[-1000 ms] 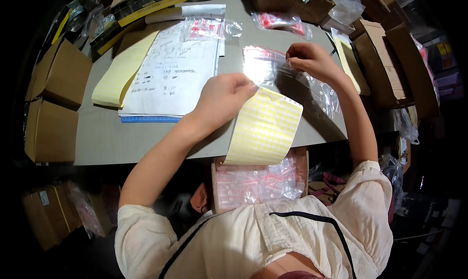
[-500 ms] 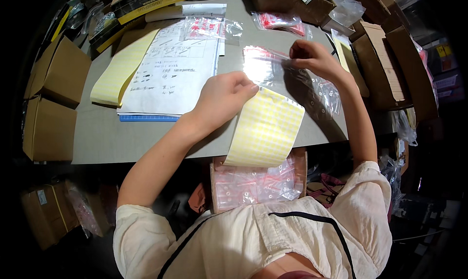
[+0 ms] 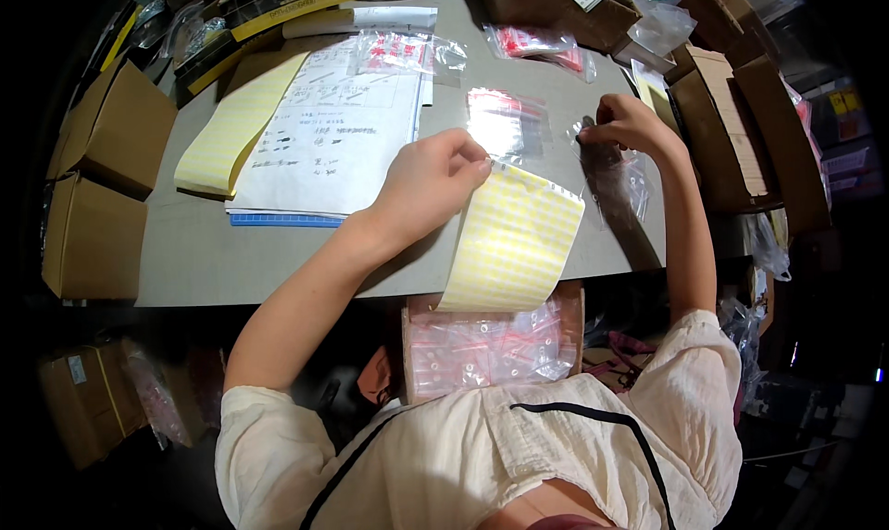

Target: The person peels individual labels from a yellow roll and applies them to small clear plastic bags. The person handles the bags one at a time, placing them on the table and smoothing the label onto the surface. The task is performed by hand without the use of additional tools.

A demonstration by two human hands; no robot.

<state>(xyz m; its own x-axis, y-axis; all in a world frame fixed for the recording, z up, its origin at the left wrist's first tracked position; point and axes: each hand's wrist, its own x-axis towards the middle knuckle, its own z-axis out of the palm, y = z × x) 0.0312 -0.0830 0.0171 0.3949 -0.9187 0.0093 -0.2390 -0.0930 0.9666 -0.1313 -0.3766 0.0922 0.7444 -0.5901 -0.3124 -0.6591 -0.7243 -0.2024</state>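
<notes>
My left hand (image 3: 431, 178) pinches the top corner of a sheet of yellow-and-white round stickers (image 3: 515, 238), which hangs over the table's front edge. Farther right, my right hand (image 3: 628, 127) is closed, thumb against fingertips, at the top of a clear plastic bag (image 3: 619, 192) among others holding small ring-shaped parts. Its hold is partly hidden by the fingers and shadow. Between the hands, just beyond the sticker sheet, lies a stack of clear zip bags (image 3: 505, 127) with red strips. Below the sheet, a cardboard box (image 3: 405, 349) holds several filled zip bags (image 3: 482, 354).
Handwritten papers (image 3: 319, 160) lie on a blue board (image 3: 287, 220) at left, beside a folded yellow sticker strip (image 3: 218, 150). Cardboard boxes (image 3: 97, 224) stand at the left edge, an open carton (image 3: 732, 123) at right. Red-printed bags (image 3: 532, 41) lie at the back.
My right hand has moved right, away from the zip bag stack, to the bags with small parts. The left hand keeps its hold on the sticker sheet, almost unmoved.
</notes>
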